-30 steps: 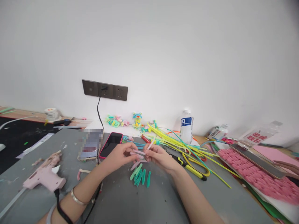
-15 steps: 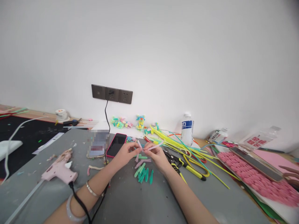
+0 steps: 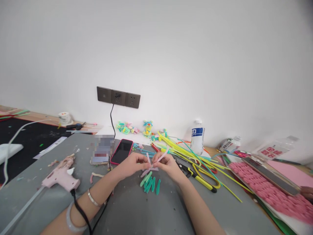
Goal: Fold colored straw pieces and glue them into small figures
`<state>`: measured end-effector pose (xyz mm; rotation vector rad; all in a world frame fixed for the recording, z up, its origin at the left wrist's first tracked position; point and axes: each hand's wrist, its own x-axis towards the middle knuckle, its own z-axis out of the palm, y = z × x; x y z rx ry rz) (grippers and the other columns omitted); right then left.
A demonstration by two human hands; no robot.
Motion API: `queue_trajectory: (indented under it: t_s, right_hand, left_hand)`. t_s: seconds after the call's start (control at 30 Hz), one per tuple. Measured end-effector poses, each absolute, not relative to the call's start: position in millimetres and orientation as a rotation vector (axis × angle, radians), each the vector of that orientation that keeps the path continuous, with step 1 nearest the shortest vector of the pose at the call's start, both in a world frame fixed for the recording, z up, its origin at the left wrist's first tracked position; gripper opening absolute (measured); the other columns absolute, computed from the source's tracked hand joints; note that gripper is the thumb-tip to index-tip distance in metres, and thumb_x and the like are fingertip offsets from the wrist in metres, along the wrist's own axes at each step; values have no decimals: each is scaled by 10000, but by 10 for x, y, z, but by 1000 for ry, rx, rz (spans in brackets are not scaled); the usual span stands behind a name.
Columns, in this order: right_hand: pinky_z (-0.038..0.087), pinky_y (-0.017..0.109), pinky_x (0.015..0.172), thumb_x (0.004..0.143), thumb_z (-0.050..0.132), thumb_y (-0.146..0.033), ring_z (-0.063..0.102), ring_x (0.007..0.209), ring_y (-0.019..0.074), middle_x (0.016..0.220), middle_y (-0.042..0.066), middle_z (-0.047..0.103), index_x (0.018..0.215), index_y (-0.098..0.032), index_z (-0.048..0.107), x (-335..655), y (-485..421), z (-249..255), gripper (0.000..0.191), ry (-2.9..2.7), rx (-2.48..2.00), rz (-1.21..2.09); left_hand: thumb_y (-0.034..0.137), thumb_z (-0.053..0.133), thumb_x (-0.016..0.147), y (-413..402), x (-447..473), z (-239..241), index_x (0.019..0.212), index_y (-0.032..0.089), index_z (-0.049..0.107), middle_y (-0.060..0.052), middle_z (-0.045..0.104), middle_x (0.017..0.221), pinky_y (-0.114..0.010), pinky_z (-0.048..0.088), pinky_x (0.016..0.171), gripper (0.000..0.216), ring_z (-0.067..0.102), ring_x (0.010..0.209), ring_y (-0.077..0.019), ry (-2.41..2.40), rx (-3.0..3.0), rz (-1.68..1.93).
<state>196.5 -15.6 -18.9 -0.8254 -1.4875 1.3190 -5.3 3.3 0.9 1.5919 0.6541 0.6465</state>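
Note:
Both hands meet over the grey mat, pinching a pale purple pipe cleaner [image 3: 163,154]. One end rises between the fingers of my left hand [image 3: 135,164]; another slants up to the right from my right hand [image 3: 170,165]. The fingertips hide the middle, so I cannot tell whether it is one bent piece or two. Beneath the fingers lie short purple pieces [image 3: 145,173]. Closer to me are light green folded pieces [image 3: 146,179] and several teal ones [image 3: 158,187]. Yellow-handled pliers [image 3: 204,182] rest right of my right hand.
A pink glue gun [image 3: 61,178] with its black cord lies left. Behind my hands are a pink-cased phone [image 3: 122,151], long yellow pipe cleaners [image 3: 178,145], small pipe-cleaner figures [image 3: 147,128] and a bottle [image 3: 197,138]. Another person's hand [image 3: 307,192] touches a phone [image 3: 270,176] on pink knitting [image 3: 259,186].
My hands have come slightly lower and the purple pipe cleaner's right end now points more steeply upward. At the right edge, the other person's hand has shifted lower, to the phone's near end.

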Motion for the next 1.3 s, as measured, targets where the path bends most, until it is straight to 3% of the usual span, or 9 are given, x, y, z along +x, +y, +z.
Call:
queue_trajectory:
  t_s: [0.27, 0.47, 0.63, 0.9, 1.03, 1.3]
  right_hand:
    - [489, 293, 658, 727, 811, -321, 625, 657, 154, 705, 21, 675, 723, -157, 686, 2008, -227, -93, 207, -1596, -742, 1597]
    - [474, 267, 660, 694, 838, -256, 610, 707, 133, 827, 20, 652, 706, -164, 680, 1986, -235, -77, 183, -1500, -635, 1620]
    - [469, 274, 646, 714, 827, -250, 617, 681, 144, 756, 24, 665, 724, -162, 668, 2000, -235, -114, 181, -1484, -666, 1637]
    - [405, 224, 548, 716, 829, -297, 519, 580, 103, 711, -14, 614, 724, -185, 582, 1948, -217, -79, 272, -1319, -708, 1492]
    - [402, 221, 563, 723, 825, -293, 518, 596, 105, 707, -18, 600, 709, -189, 589, 1920, -200, -95, 259, -1226, -726, 1366]
    - [443, 254, 601, 738, 810, -305, 571, 631, 128, 745, -7, 610, 683, -192, 585, 1887, -177, -151, 258, -1256, -749, 1310]
  left_hand:
    - [436, 740, 745, -14, -78, 10, 690, 128, 717, 31, 511, 551, -224, 278, 513, 314, 371, 527, -83, 549, 1670, 415]
    - [479, 765, 713, -47, -79, -4, 728, 137, 720, -6, 601, 595, -215, 395, 534, 345, 507, 529, -101, 519, 1582, 297]
    - [449, 770, 723, -54, -74, -10, 711, 138, 711, -4, 614, 589, -214, 426, 558, 317, 544, 528, -101, 497, 1529, 282]
    - [446, 704, 792, -3, -51, -29, 739, 127, 668, -4, 626, 617, -207, 368, 553, 325, 524, 562, -99, 571, 1526, 429]
    - [457, 664, 820, -25, 0, -40, 791, 131, 663, -1, 620, 664, -208, 370, 549, 327, 498, 570, -99, 647, 1615, 607]
    - [360, 583, 870, -43, 2, -46, 720, 135, 736, -40, 698, 670, -223, 369, 569, 310, 569, 607, -141, 838, 1895, 818]
